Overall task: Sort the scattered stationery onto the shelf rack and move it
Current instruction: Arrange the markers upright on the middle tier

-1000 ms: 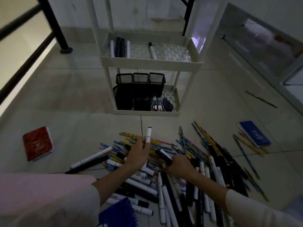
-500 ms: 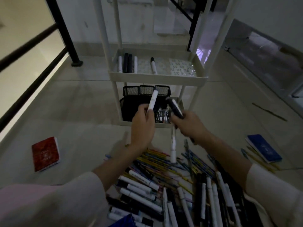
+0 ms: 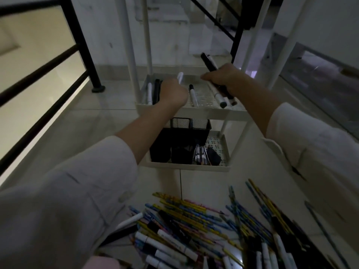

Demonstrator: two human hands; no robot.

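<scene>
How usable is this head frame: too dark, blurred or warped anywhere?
Head view: dim overall, brightest beyond the railing at left; wide-angle lens splays the rack posts; left hand, right hand and held markers slightly blurred; floor pile legible.

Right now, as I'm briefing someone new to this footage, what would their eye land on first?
Both hands are over a shelf of the white rack: the left hand grips a white marker, the right hand a bundle of black and white markers. In the near foreground, a heap of markers and pencils covers the floor.
</scene>
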